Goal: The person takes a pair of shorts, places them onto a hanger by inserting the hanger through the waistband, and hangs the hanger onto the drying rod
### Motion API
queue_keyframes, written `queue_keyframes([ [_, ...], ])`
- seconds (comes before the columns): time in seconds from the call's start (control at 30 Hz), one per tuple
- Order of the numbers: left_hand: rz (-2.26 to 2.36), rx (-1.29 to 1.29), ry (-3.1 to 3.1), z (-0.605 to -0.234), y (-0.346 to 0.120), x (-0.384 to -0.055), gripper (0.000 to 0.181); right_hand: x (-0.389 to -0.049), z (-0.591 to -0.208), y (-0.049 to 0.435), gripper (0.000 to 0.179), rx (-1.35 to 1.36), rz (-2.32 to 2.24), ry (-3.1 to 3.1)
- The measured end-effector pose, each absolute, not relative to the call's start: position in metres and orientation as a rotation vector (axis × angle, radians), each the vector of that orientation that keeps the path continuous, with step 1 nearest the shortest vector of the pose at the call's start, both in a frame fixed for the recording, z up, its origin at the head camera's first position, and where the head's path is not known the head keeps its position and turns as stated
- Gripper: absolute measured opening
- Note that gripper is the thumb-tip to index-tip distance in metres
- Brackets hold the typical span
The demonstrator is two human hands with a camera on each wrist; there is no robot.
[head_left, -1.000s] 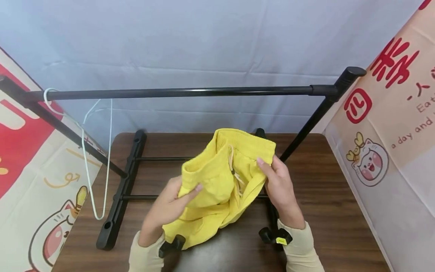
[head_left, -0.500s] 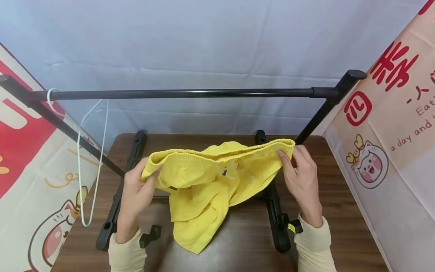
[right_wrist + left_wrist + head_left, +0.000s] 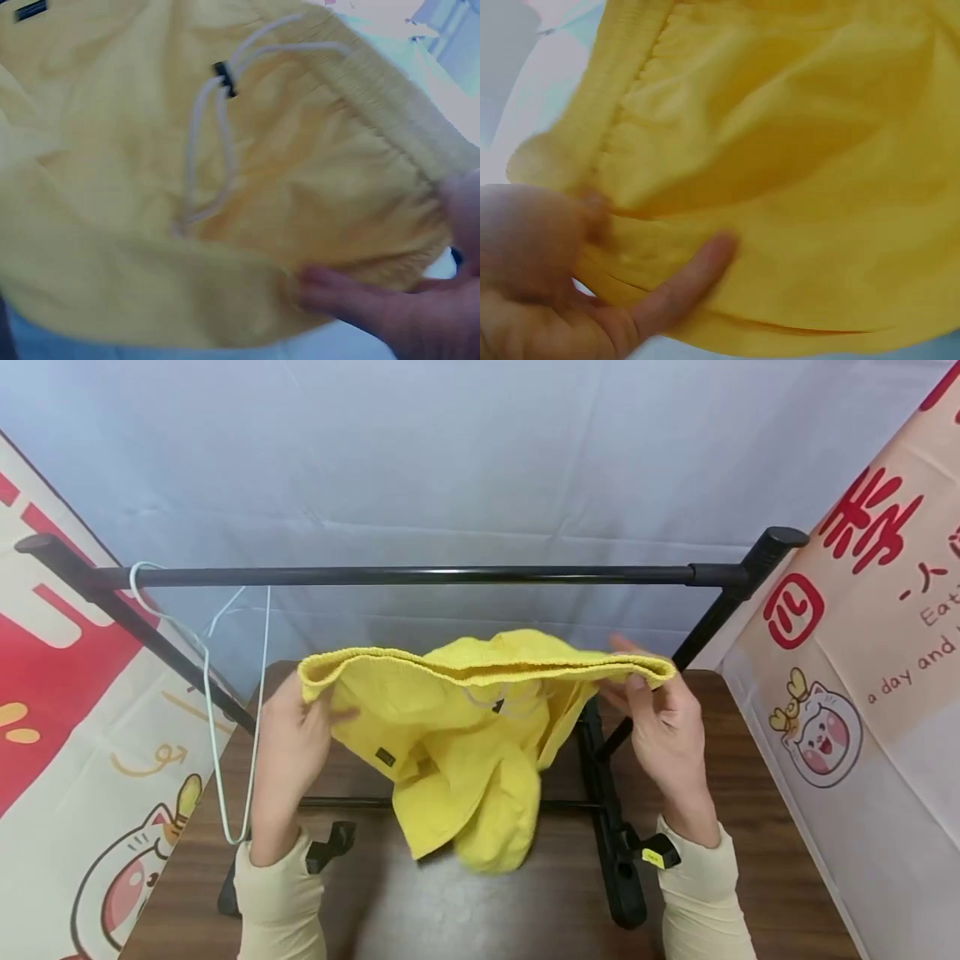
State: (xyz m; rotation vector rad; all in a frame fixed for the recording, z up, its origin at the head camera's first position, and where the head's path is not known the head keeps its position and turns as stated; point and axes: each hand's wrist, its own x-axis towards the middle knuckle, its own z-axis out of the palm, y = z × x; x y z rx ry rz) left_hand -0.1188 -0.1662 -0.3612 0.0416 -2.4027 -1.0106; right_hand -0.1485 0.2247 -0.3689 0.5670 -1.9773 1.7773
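Yellow shorts (image 3: pixel 465 760) with an elastic waistband hang between both hands, the waistband stretched sideways and the legs drooping in folds. My left hand (image 3: pixel 288 743) pinches the left end of the waistband; in the left wrist view one finger lies along the yellow cloth (image 3: pixel 817 187). At the opposite end, my right hand (image 3: pixel 671 735) grips the waistband, thumb on the near side and some fingers behind it. The right wrist view, blurred, shows a pale drawstring (image 3: pixel 193 142) with a black cord toggle (image 3: pixel 224 79). A small dark label (image 3: pixel 385 756) sits on the cloth.
Behind the shorts runs a black rack's top rail (image 3: pixel 412 577). A white hanger (image 3: pixel 213 718) hangs from its left end, close beside the left forearm. The rack's right foot (image 3: pixel 618 868) stands on the brown wooden table (image 3: pixel 765 860). Printed cloth (image 3: pixel 862 635) walls the right side.
My hands have moved apart, changing hold to the waistband's two ends and pulling it from bunched to nearly straight. The shorts have risen towards the rail. The view has shifted slightly.
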Motion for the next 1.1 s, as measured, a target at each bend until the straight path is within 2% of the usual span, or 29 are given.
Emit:
queue_keyframes([
  [0.1, -1.052, -0.121, -2.119, -0.351, -0.166, -0.130, 0.023, -0.151, -0.356, 0.220, 0.031, 0.575, 1.555, -1.837],
  [0.17, -0.981, -0.212, -1.902, -0.347, -0.165, -0.139, 0.017, -0.153, -0.348, 0.216, 0.038, 0.577, 1.454, -1.727],
  [0.33, -0.841, -0.276, -1.639, -0.355, -0.169, -0.148, 0.013, -0.156, -0.341, 0.212, 0.047, 0.650, 1.339, -1.584],
  [0.53, -0.654, -0.309, -2.030, -0.395, -0.191, -0.138, 0.024, -0.157, -0.360, 0.227, 0.028, 0.472, 1.025, -2.195],
  [0.63, -0.628, -0.369, -2.068, -0.418, -0.191, -0.135, 0.030, -0.156, -0.379, 0.222, 0.023, 0.326, 1.061, -2.297],
  [0.77, -0.910, -0.439, -2.069, -0.438, -0.184, -0.125, 0.027, -0.150, -0.411, 0.205, 0.038, 0.150, 1.283, -2.138],
  [0.87, -1.138, -0.420, -2.039, -0.439, -0.180, -0.122, 0.026, -0.153, -0.423, 0.200, 0.053, 0.163, 1.326, -1.962],
  [1.0, -1.106, -0.369, -2.032, -0.425, -0.185, -0.128, 0.020, -0.162, -0.419, 0.205, 0.067, 0.244, 1.281, -1.854],
  [1.1, -1.022, -0.331, -2.018, -0.410, -0.192, -0.135, 0.013, -0.164, -0.410, 0.207, 0.069, 0.286, 1.292, -1.856],
])
